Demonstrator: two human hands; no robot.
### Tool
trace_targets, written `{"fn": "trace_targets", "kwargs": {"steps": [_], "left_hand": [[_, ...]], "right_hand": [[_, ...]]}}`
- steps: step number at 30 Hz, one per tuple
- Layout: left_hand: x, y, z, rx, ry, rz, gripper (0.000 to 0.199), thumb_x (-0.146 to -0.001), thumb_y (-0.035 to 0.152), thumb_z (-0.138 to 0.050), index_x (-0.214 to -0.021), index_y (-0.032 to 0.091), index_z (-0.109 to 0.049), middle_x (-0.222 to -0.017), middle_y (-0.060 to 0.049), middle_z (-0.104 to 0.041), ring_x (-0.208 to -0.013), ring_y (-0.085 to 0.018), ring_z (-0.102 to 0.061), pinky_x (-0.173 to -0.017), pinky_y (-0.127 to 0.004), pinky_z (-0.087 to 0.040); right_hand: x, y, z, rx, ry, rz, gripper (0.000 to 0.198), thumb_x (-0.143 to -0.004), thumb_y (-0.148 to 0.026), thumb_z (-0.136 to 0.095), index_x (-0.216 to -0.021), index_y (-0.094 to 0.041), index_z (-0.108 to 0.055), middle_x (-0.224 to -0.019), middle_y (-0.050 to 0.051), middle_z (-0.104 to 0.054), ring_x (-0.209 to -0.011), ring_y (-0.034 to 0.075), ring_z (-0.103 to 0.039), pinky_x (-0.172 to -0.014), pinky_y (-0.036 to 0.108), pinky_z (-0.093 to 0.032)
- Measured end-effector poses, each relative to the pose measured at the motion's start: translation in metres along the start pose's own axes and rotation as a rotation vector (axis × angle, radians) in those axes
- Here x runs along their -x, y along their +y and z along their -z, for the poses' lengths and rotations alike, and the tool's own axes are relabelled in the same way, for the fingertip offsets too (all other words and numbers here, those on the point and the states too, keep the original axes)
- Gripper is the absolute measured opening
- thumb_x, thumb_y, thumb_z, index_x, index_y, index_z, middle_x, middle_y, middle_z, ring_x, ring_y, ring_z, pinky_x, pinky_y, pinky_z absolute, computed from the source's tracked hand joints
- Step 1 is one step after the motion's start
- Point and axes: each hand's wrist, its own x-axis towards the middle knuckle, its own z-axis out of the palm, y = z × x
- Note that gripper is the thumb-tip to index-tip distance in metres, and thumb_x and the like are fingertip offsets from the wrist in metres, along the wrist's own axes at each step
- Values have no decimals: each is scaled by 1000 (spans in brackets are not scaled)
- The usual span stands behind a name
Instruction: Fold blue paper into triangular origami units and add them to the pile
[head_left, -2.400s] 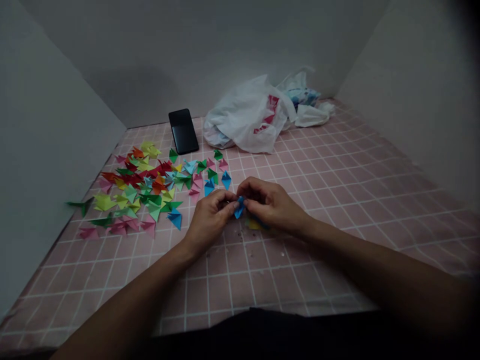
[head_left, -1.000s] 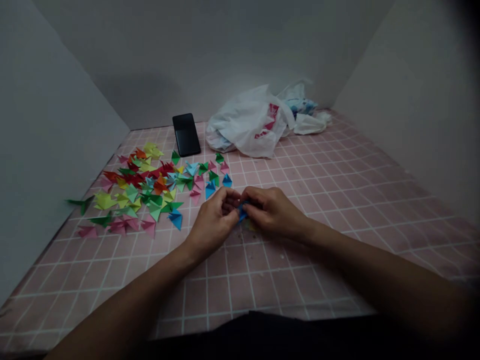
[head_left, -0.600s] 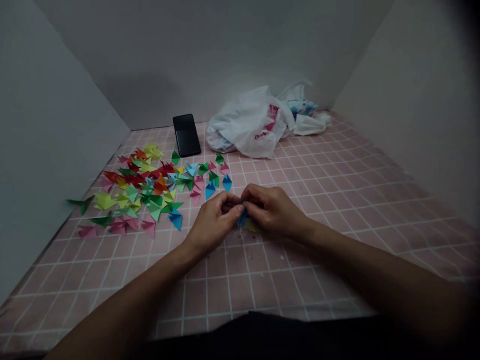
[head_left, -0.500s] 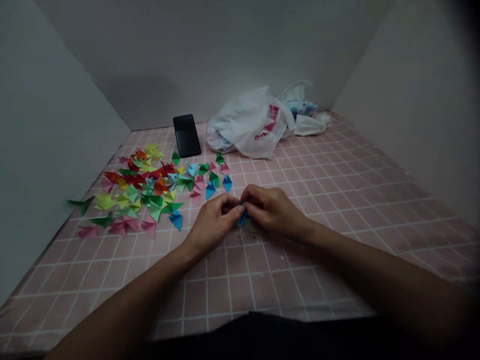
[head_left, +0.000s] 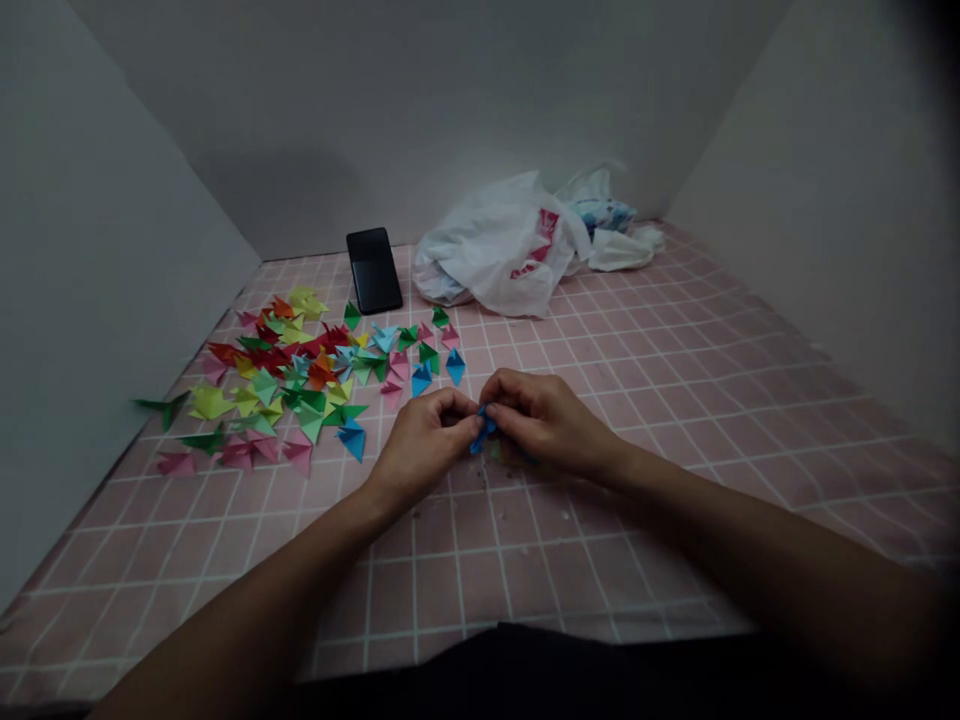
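Between my two hands is a small blue folded paper piece [head_left: 484, 432], held just above the checked cloth. My left hand [head_left: 429, 432] pinches it from the left with thumb and forefinger. From the right, my right hand [head_left: 546, 420] grips the same piece, its fingers curled and partly hiding it. A bit of yellowish-green paper [head_left: 496, 453] shows under my right hand. The nearest finished-looking pieces are a blue paper crane [head_left: 352, 438] left of my left hand and another blue folded crane [head_left: 454, 367] beyond it.
Many-coloured folded paper cranes [head_left: 300, 350] lie in a heap on the left. Behind them leans a black phone [head_left: 375, 271]. A white plastic bag [head_left: 499, 245] and a crumpled white wrapper [head_left: 622, 250] lie by the back wall. Pink checked cloth [head_left: 420, 590] covers the surface.
The blue paper has turned slightly between my fingers, and more of it shows now. Both hands stay in nearly the same place.
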Motion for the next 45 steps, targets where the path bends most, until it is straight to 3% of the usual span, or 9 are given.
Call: {"fn": "trace_targets", "kwargs": {"steps": [12, 18, 26, 32, 36, 40, 45], "left_hand": [[0, 1, 0, 27, 30, 13, 12, -74, 28, -66, -71, 16, -65, -68, 0, -61, -61, -13, -52, -56, -25, -40], [0, 0, -1, 24, 20, 32, 13, -75, 28, -66, -71, 17, -64, -67, 0, -60, -59, -12, -51, -55, -25, -39], [1, 0, 0, -30, -28, -32, 13, -79, 28, -64, -75, 16, -67, -71, -1, -62, -66, -14, -54, -61, -26, -41], [0, -2, 2, -30, -18, -96, 28, -88, 40, -56, -77, 16, -68, -73, -2, -61, -68, -15, -53, -62, -27, -43], [-1, -2, 0, -3, -18, -64, 23, -83, 39, -62, -82, 16, -67, -77, -3, -63, -70, -15, -55, -62, -27, -44], [-1, -3, -1, 4, -1, -32, 15, -76, 31, -67, -79, 16, -65, -74, -1, -63, -67, -13, -55, -61, -25, -42], [-1, -2, -1, -56, 84, -79, 11, -77, 27, -65, -74, 17, -65, -69, 1, -63, -64, -13, -55, -61, -26, -41]], "right_hand": [[-3, -1, 3, -398, -81, -216, 8, -91, -22, -50, -84, -19, -53, -55, -5, -60, -43, 11, -59, -43, 20, -43], [-4, 2, 4, -244, -5, -124, 16, -88, -31, -60, -79, -17, -58, -61, -3, -59, -50, 10, -54, -48, 22, -41], [-3, 3, 5, 28, 39, 17, 15, -85, -23, -60, -72, -16, -62, -65, -1, -59, -60, 11, -51, -56, 23, -37], [-2, 0, 6, 137, 125, 99, 18, -87, -19, -56, -70, -16, -61, -63, -1, -60, -58, 10, -52, -57, 23, -38], [-2, 2, 4, 199, 157, 165, 17, -86, -17, -56, -70, -16, -60, -65, 0, -62, -58, 10, -53, -57, 23, -36], [-1, 3, 3, 198, 154, 171, 15, -85, -17, -57, -70, -16, -60, -65, 0, -63, -58, 11, -53, -57, 24, -36], [-2, 1, 5, 5, 125, 62, 23, -93, -27, -53, -73, -17, -59, -63, -2, -58, -55, 10, -51, -56, 24, -39]]}}
